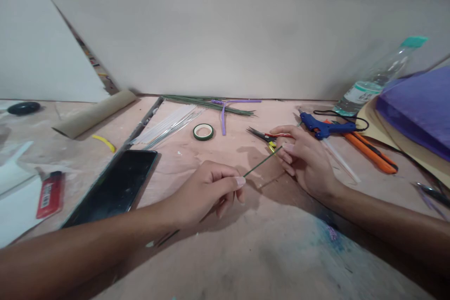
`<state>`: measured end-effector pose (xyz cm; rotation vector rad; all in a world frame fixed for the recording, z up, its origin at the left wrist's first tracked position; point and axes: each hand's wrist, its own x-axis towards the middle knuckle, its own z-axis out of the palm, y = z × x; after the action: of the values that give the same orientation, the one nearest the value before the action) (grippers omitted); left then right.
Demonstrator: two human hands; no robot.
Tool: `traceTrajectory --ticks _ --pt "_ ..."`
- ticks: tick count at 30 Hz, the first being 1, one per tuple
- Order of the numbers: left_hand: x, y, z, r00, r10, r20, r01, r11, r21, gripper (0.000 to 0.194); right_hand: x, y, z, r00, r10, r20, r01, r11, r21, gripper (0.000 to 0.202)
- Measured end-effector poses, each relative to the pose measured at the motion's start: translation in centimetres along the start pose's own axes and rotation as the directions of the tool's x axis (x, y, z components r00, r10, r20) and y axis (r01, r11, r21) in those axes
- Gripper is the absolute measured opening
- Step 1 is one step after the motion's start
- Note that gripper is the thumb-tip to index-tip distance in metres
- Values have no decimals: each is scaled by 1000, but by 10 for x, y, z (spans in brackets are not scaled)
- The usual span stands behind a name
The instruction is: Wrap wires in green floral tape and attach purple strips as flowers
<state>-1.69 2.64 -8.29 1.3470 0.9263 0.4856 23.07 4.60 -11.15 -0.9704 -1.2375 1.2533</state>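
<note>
Between my two hands runs a thin green floral wire (262,163), slanting up to the right above the table. My left hand (214,190) pinches its lower end between thumb and forefinger. At the upper end, my right hand (304,157) grips it between thumb and fingertips. Just behind the right hand lie pliers (260,133) with dark jaws, their handles partly hidden by the fingers. A roll of dark green tape (203,132) rests flat beyond the left hand. Farther back, several green wire stems (207,104) lie with a purple pipe cleaner (223,117) across them.
On the left are a phone (112,187), a red lighter (50,194), a cardboard tube (94,115) and clear glue sticks (168,124). To the right lie a blue glue gun (325,126), an orange cutter (372,152), a plastic bottle (379,79) and purple material (418,98). A pale wall (225,28) bounds the back.
</note>
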Motion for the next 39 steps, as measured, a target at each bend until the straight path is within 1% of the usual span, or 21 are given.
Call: traceTrajectory --ticks 3,5,8,10,11,13,15,17,20,23,26,29,32,34,36,37,39 --pt "2 1 -1 997 65 -34 -65 998 -6 33 -3 -7 3 1000 -23 18 23 1000 17 33" --pt "3 0 -3 994 84 -64 -84 996 0 32 -5 -9 4 998 -50 32 51 999 -9 35" --pt "5 -3 -4 983 114 -143 -117 993 -11 32 -8 -7 3 994 -98 38 103 985 -139 35" --pt "6 -3 -5 968 133 -214 -144 989 -37 33 -9 -3 3 994 -94 47 103 967 -233 26" --pt "7 -2 -5 958 140 -249 -158 986 -54 33 -9 -2 3 994 -87 58 100 958 -270 24" --pt "8 0 -6 941 145 -305 -181 979 -91 31 -10 0 3 992 -77 105 108 935 -337 39" --pt "8 2 -7 926 143 -348 -198 972 -127 30 -10 0 5 983 -81 167 142 906 -399 52" --pt "8 3 -8 912 145 -384 -218 964 -152 28 -10 -2 6 971 -86 225 181 878 -444 53" --pt "6 4 -10 891 175 -419 -259 954 -153 25 -11 -5 7 952 -78 295 219 848 -482 45" --pt "4 3 -12 886 216 -411 -280 955 -101 22 -11 -7 7 934 -69 349 248 830 -500 42" --pt "3 3 -11 893 234 -384 -288 953 -89 24 -12 -9 8 931 -106 349 286 805 -520 34" --pt "2 2 -10 925 216 -312 -265 956 -124 29 -11 -11 10 934 -165 318 322 777 -541 28" --pt "1 0 -9 967 166 -193 -199 966 -166 29 -11 -10 10 916 -198 349 370 754 -542 24" --pt "1 -1 -8 985 111 -135 -134 976 -173 35 -12 -8 9 883 -228 411 439 713 -546 20" --pt "2 -2 -7 992 54 -115 -70 987 -145 46 -13 -6 8 843 -272 463 518 641 -567 15" --pt "2 -1 -7 993 31 -115 -46 991 -128 50 -14 -4 8 834 -285 474 539 605 -586 11" --pt "2 0 -5 993 7 -117 -20 994 -110 54 -16 -2 7 840 -294 456 537 571 -621 6"
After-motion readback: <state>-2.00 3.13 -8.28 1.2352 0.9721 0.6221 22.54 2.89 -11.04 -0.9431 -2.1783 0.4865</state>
